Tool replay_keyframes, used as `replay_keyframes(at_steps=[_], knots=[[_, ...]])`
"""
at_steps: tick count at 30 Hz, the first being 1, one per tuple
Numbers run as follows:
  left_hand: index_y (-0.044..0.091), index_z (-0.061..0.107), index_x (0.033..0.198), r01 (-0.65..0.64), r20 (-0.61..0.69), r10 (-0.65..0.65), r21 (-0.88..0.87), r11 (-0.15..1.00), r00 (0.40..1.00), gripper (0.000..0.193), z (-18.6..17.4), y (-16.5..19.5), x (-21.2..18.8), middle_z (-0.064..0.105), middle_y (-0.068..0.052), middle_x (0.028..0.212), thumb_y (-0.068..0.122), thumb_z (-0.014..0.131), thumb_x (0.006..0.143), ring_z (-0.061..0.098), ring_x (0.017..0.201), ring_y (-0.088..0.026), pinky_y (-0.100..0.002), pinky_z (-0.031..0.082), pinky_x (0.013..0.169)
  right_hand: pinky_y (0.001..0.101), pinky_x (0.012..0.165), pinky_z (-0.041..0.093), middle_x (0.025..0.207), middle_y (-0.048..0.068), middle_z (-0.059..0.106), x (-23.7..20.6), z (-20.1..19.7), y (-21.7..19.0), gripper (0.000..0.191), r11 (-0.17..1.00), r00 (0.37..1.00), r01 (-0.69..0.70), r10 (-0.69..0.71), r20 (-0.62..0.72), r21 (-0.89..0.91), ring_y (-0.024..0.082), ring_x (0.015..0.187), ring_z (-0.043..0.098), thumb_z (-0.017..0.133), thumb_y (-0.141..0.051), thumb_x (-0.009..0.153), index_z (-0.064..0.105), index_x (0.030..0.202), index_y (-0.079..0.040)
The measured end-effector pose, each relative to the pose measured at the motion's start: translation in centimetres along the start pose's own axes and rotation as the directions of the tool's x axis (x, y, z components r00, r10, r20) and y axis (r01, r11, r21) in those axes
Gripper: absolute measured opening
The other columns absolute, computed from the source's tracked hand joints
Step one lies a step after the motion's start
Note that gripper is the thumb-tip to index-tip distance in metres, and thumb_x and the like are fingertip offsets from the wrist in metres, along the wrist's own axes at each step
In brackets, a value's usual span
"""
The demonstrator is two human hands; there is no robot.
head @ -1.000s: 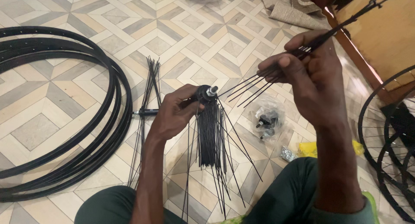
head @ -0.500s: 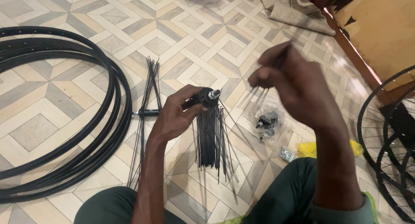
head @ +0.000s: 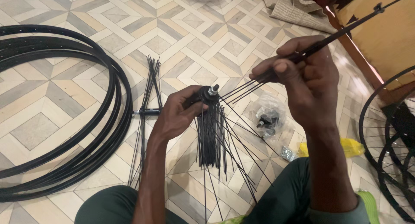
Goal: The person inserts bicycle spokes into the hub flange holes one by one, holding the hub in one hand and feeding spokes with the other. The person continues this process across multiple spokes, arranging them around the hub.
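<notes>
Hands (head: 181, 116) (head: 302, 77) hold one hub (head: 206, 95) and several spokes (head: 328, 41).

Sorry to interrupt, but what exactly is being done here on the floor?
A seated person holds a black wheel hub in the left hand, with many thin spokes hanging from it. The right hand pinches a bundle of loose spokes pointed at the hub. Black rims and more spokes lie on the tiled floor.

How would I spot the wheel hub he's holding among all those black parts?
Start at the stack of black rims on the tiled floor, then look right to the left hand. The hub sits in its fingers. Unlike the loose spokes lying flat, it has spokes hanging from it like a fringe.
</notes>
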State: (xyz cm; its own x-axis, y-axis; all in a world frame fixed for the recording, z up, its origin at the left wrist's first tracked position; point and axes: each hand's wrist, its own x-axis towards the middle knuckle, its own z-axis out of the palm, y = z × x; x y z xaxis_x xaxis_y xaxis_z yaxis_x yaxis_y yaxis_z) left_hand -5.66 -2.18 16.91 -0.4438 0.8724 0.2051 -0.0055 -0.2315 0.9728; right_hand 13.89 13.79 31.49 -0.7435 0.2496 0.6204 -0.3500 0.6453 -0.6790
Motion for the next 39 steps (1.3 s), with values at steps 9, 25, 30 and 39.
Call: replay_keyframes(at_steps=[9, 25, 30, 39], knots=[[0.0, 0.067, 0.128, -0.016, -0.011, 0.016, -0.008, 1.0, 1.0, 0.035, 0.0, 0.3, -0.2, 0.073, -0.005, 0.099, -0.002, 0.067, 0.093, 0.066, 0.091, -0.01, -0.028, 0.057, 0.083, 0.0391, 0.095, 0.07, 0.104, 0.023, 0.073, -0.1, -0.1, -0.5, 0.01, 0.999, 1.0, 0.02, -0.019, -0.009, 0.05, 0.029, 0.104, 0.078, 0.051, -0.003, 0.12, 0.044, 0.126, 0.0], [0.0, 0.066, 0.127, 0.022, 0.007, -0.021, -0.057, 0.998, 1.0, 0.035, 0.2, 0.1, 0.0, 0.073, -0.005, 0.102, -0.006, 0.065, 0.093, 0.066, 0.092, -0.011, -0.029, 0.057, 0.085, 0.0386, 0.094, 0.068, 0.106, 0.023, 0.073, -0.3, 0.7, 0.8, 0.015, 0.992, 0.995, -0.097, 0.097, 0.0, 0.079, 0.028, 0.105, 0.077, 0.05, -0.001, 0.114, 0.043, 0.127, -0.003], [0.0, 0.065, 0.127, 0.005, 0.056, 0.0, -0.077, 0.997, 0.998, 0.035, 0.3, 0.0, 0.2, 0.072, -0.006, 0.11, -0.007, 0.059, 0.094, 0.068, 0.1, -0.011, -0.029, 0.059, 0.096, 0.0356, 0.089, 0.066, 0.104, 0.02, 0.074, 0.0, 1.0, 1.3, 0.016, 0.988, 0.991, -0.128, 0.124, 0.057, 0.085, 0.026, 0.103, 0.077, 0.052, 0.0, 0.112, 0.045, 0.126, -0.003], [-0.001, 0.065, 0.13, 0.004, 0.067, -0.003, -0.011, 1.0, 0.998, 0.037, 0.4, 0.1, 0.1, 0.072, -0.006, 0.109, -0.005, 0.064, 0.093, 0.064, 0.1, -0.012, -0.028, 0.054, 0.095, 0.0357, 0.089, 0.067, 0.103, 0.019, 0.073, 0.1, 0.7, 1.1, 0.014, 0.986, 0.989, -0.14, 0.135, 0.064, 0.088, 0.025, 0.103, 0.077, 0.051, -0.003, 0.112, 0.046, 0.125, -0.003]])
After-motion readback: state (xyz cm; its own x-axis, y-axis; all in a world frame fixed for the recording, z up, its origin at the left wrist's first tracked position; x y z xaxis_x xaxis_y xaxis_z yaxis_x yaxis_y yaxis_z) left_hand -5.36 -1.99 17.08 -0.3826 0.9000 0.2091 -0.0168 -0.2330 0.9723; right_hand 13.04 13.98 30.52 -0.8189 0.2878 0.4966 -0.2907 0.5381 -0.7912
